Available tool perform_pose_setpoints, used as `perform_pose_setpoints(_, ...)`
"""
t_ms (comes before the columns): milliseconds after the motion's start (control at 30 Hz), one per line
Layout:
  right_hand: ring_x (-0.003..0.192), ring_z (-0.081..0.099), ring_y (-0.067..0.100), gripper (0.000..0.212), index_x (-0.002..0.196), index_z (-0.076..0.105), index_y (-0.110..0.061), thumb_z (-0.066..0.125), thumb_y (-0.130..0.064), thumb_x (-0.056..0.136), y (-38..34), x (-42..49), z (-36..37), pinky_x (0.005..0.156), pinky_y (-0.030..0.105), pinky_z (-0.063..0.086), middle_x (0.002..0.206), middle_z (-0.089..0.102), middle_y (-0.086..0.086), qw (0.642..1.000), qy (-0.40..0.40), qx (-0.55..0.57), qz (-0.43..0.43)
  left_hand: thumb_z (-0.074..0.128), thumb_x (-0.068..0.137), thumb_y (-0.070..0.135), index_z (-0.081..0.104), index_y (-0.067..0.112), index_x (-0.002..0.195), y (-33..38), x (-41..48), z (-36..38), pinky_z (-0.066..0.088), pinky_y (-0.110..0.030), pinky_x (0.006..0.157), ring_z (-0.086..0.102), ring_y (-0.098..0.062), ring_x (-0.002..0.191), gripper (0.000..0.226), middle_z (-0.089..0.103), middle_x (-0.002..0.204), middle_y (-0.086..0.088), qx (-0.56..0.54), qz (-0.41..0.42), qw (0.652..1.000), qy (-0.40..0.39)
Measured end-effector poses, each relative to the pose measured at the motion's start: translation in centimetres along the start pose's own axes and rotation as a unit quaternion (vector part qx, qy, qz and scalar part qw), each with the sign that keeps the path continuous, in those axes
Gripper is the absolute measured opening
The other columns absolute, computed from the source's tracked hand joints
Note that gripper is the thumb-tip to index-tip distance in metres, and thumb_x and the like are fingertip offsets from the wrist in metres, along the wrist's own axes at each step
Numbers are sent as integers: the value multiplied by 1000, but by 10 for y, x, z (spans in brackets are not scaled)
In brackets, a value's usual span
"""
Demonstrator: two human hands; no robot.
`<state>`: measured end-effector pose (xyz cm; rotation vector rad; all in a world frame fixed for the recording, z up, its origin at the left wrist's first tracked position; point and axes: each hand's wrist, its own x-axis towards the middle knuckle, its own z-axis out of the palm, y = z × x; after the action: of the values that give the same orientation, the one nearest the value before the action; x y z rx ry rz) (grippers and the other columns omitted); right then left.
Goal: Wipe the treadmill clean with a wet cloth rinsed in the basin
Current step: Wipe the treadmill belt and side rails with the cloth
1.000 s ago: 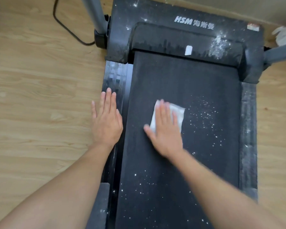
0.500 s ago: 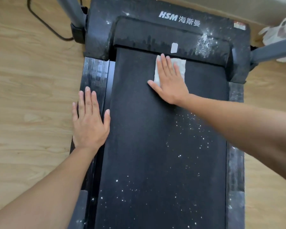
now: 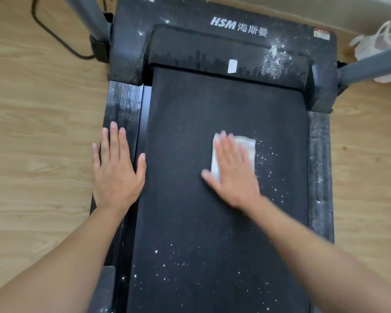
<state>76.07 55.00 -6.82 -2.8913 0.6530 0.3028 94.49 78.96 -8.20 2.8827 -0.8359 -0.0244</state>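
Flat right hand (image 3: 234, 177) on the cloth (image 3: 247, 146), in the middle of the treadmill (image 3: 131, 53).
My right fingers (image 3: 227, 146) lie straight and together, pressing the folded white cloth onto the black belt (image 3: 190, 123) — white specks (image 3: 268, 159) are scattered just beside it on the right. My left hand (image 3: 116, 172) rests open, fingers straight, on the left side rail (image 3: 124, 102), thumb at the belt's edge.

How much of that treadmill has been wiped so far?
Roughly halfway. The belt looks speck-free at its upper left. The right hand presses the white cloth flat mid-belt. Remaining: specks beside the cloth and along the near end, the powder patch on the motor cover, the dusty right rail.
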Motion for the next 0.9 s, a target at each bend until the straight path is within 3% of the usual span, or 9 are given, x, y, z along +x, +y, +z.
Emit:
perform_pose_setpoints(100, 163, -12, 22, 97, 169, -4, -13, 21, -77, 101, 45, 106, -42, 132, 52, 2, 177, -11, 7, 988, 47, 36, 143, 26, 106, 51, 14, 6, 165, -1, 0, 2, 12, -53, 129, -2, -22, 162, 75, 2, 175, -7, 0, 9, 1000, 6)
perform_pose_setpoints(167, 163, -13, 21, 97, 169, -6, -13, 20, -78, 101, 62, 115, -46, 132, 52, 1, 177, -11, 6, 989, 44, 35, 137, 26, 106, 51, 14, 6, 165, -2, 1, 3, 12, -53, 129, -1, -23, 162, 75, 3, 175, -8, 4, 10, 1000, 13)
perform_pose_setpoints(333, 162, -18, 20, 94, 167, -14, -16, 37, -64, 105, 15, -76, -3, 132, 51, 1, 176, -19, 0, 996, -27, 41, 74, 27, 106, 51, 13, 6, 165, 1, -1, -2, 12, -53, 129, -1, -23, 162, 75, 2, 175, -8, 7, 5, 1000, 5)
perform_pose_setpoints(400, 163, -12, 24, 92, 168, -9, -13, 37, -63, 106, -4, -156, 11, 131, 52, 5, 176, -17, 2, 997, -69, 32, 34, 27, 105, 50, 12, 6, 165, 1, 1, -5, 13, -54, 129, -1, -24, 162, 76, 2, 175, -8, 7, 0, 1000, -4)
perform_pose_setpoints(467, 164, -5, 25, 88, 169, -4, -12, 30, -65, 107, -8, -181, 19, 129, 52, 7, 177, -13, 2, 996, -86, 24, 12, 27, 105, 50, 11, 6, 165, 2, 0, -6, 13, -54, 128, -2, -24, 162, 76, 1, 175, -8, 7, -3, 1000, -10)
perform_pose_setpoints(600, 163, -15, 20, 92, 168, -10, -15, 30, -68, 105, 18, -66, 2, 132, 52, 5, 176, -16, 1, 998, -46, 16, 32, 26, 105, 51, 10, 7, 165, 2, 0, -1, 12, -53, 129, -2, -24, 162, 76, 0, 175, -8, 6, -4, 1000, -8)
perform_pose_setpoints(733, 163, -9, 19, 97, 169, -5, -14, 24, -78, 101, 32, 77, -32, 132, 50, 3, 178, -6, 3, 994, 38, 21, 99, 27, 105, 51, 10, 8, 165, 1, -1, 4, 11, -52, 129, -2, -23, 162, 76, 1, 175, -7, 14, 0, 1000, 1)
perform_pose_setpoints(800, 164, -9, 19, 98, 169, -5, -14, 24, -78, 101, 26, 91, -36, 132, 50, 2, 178, -5, 3, 992, 49, 37, 108, 27, 105, 51, 11, 7, 165, 1, 1, 3, 12, -52, 129, -1, -24, 162, 76, 1, 175, -7, 17, 3, 1000, 8)
perform_pose_setpoints(900, 163, -13, 19, 96, 168, -8, -13, 30, -73, 104, 2, 11, -16, 132, 51, 4, 177, -11, 2, 997, 22, 44, 62, 27, 105, 50, 12, 6, 165, 2, 1, 0, 13, -53, 129, 1, -26, 162, 76, 2, 175, -9, 13, 7, 1000, 7)
